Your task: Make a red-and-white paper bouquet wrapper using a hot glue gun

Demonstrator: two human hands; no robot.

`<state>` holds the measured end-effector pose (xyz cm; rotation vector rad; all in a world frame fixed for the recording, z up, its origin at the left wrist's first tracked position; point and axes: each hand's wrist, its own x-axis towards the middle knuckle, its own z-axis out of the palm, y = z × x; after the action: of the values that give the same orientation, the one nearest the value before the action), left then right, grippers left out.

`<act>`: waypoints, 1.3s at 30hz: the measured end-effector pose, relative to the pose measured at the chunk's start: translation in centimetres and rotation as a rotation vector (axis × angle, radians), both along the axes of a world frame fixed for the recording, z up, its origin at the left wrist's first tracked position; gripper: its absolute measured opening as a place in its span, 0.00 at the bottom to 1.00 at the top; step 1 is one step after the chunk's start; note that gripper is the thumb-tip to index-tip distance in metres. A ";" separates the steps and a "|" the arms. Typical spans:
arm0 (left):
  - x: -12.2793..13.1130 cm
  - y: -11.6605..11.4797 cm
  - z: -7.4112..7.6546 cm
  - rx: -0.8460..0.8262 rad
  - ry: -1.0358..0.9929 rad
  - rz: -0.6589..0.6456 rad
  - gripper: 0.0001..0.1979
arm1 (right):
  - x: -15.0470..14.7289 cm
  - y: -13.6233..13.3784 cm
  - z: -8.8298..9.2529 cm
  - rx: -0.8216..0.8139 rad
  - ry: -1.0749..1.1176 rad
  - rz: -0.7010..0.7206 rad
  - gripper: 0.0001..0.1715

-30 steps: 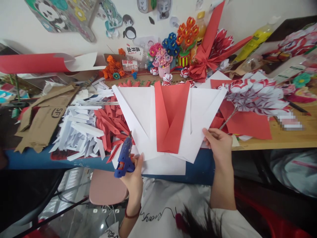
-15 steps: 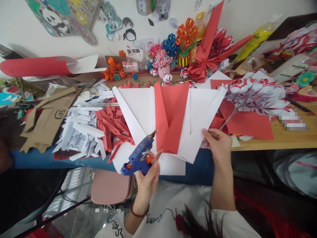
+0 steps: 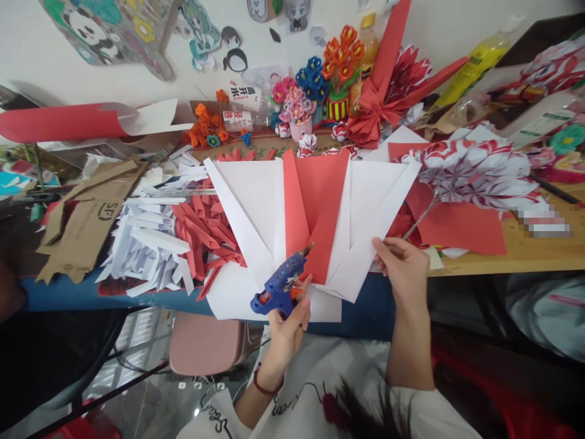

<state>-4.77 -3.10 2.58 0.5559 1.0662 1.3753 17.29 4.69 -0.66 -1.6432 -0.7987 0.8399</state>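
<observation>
My left hand (image 3: 287, 317) grips a blue glue gun (image 3: 280, 285) by its handle, a finger on the orange trigger. The nozzle points up and right and touches the lower edge of a red folded paper strip (image 3: 315, 207). That red strip lies in the middle of a fan of folded white paper sheets (image 3: 256, 201) on the table edge. My right hand (image 3: 402, 268) pinches the right white sheet (image 3: 379, 201) at its lower edge.
Heaps of white (image 3: 146, 244) and red (image 3: 205, 235) folded paper pieces lie to the left, with brown cardboard (image 3: 86, 213) beyond. Paper flowers (image 3: 315, 85), a red paper bouquet (image 3: 388, 91) and a red-white paper fan flower (image 3: 470, 174) crowd the back and right. A pink stool (image 3: 205, 341) stands below the table.
My left hand has carried the glue gun from the left of the white sheets to the right, tilting its nozzle onto the red strip. The right hand has stayed on the paper.
</observation>
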 end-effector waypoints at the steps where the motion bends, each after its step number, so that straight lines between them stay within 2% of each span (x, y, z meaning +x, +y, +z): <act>1: 0.0 0.0 0.0 -0.010 0.001 -0.003 0.13 | 0.0 0.0 0.0 0.002 0.001 -0.001 0.24; 9: 0.2 -0.2 -0.3 -0.044 -0.004 -0.012 0.16 | -0.1 -0.2 0.0 0.000 -0.006 -0.008 0.25; 23: 0.3 0.0 0.2 -0.007 0.010 -0.026 0.12 | -0.2 -0.4 0.0 -0.004 -0.026 0.006 0.24; 25: 0.3 0.0 0.2 -0.016 0.029 -0.029 0.12 | -0.3 -0.7 0.5 -0.023 -0.157 0.023 0.23; 28: 0.2 0.0 0.1 -0.020 0.040 -0.021 0.14 | -0.8 -1.8 1.7 -0.025 -0.577 -0.075 0.20; 30: 0.2 0.1 0.0 -0.020 0.031 -0.025 0.14 | -1.6 -2.7 2.4 0.023 -0.767 -0.109 0.17; 32: 0.2 0.1 -0.1 -0.018 0.023 -0.038 0.13 | -2.5 -3.3 2.8 0.101 -0.776 0.046 0.12; 35: 0.1 0.0 -0.2 0.000 0.025 -0.053 0.17 | -3.6 -3.4 2.4 0.291 -0.761 0.405 0.05; 36: 0.1 0.0 -0.2 -0.003 0.025 -0.051 0.19 | -3.9 -3.3 2.1 0.368 -0.798 0.490 0.05; 39: 0.2 0.1 -0.3 -0.033 0.023 -0.031 0.16 | -4.1 -2.9 1.1 0.562 -0.941 0.665 0.15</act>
<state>-4.59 -3.03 2.32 0.5631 1.0922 1.3250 13.19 1.81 0.45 -1.1978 -2.0954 0.1500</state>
